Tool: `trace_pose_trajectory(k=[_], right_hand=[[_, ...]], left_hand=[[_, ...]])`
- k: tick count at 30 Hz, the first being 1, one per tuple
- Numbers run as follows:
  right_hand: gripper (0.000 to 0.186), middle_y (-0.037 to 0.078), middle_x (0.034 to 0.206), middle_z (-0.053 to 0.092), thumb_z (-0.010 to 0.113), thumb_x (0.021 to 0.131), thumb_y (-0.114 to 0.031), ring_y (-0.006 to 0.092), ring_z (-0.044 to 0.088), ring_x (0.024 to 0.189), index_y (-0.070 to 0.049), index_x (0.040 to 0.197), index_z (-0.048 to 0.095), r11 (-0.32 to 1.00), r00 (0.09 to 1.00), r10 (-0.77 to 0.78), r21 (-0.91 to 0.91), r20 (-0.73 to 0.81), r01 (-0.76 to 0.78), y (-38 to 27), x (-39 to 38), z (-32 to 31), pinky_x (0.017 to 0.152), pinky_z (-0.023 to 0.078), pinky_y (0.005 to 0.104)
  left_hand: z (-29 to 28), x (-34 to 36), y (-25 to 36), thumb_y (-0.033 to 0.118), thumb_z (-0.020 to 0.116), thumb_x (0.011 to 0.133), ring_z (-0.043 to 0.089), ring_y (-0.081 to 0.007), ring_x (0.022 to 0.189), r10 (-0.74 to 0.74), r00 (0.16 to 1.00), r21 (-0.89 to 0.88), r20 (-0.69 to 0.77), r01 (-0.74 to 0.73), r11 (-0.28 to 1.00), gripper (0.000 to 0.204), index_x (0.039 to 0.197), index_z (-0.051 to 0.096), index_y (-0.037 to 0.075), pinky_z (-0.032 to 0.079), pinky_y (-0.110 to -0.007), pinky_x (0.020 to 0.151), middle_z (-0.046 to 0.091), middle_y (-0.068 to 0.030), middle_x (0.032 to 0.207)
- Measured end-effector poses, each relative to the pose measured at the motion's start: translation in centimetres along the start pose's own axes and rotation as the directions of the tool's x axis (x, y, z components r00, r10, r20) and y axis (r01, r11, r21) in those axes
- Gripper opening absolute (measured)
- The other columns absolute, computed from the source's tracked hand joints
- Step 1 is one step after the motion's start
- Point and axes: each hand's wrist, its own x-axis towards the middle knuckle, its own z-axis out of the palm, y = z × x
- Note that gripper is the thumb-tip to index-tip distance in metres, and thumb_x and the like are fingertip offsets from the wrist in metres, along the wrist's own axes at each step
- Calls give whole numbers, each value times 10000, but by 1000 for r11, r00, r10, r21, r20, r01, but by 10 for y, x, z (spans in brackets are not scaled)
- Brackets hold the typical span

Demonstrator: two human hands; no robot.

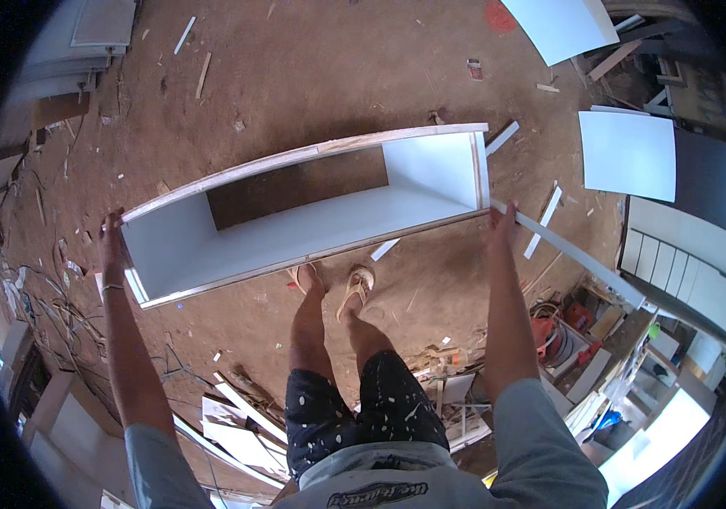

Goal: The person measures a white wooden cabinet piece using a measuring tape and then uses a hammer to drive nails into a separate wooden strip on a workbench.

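A long white open box frame with raw wood-coloured edges hangs in front of me, slightly tilted, its right end farther away. Brown ground shows through its open middle. My left hand is closed on the frame's left end. At the near right corner, my right hand grips the other end, its fingers partly hidden. A narrow white strip slants from beside my right hand toward the lower right; whether the hand also holds it I cannot tell.
White panels lie and lean at the right. Offcuts are scattered around my feet and the dirt floor. Tangled cables lie at the left. A cluttered crate stands at the lower right.
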Motion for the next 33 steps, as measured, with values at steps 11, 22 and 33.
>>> trace_pose_trajectory(k=[11,22,33], right_hand=[[438,203,1005,674,715,810,-168,392,659,867,-13,1199,585,-97,461,-664,-679,589,727,-69,-139,-112,771,519,509],[478,158,1035,606,661,846,-179,358,635,920,-120,1306,545,95,-7,-303,38,953,995,-144,-303,74,799,519,487],[467,201,1380,481,516,1001,-241,352,515,1229,-47,1408,396,908,389,248,-73,887,-413,-81,-244,111,1074,402,510]], left_hand=[[244,-345,181,220,594,982,469,-260,1320,137,867,-179,479,-57,982,590,1482,338,38,410,-392,1078,487,-147,1395],[236,-292,199,359,514,1031,681,-216,896,-319,941,-601,-111,192,776,399,1146,499,-23,591,-331,790,684,-154,982],[204,-179,91,327,481,1044,662,-288,1036,-296,947,-853,126,255,455,311,1022,485,17,579,-423,895,644,-174,1126]])
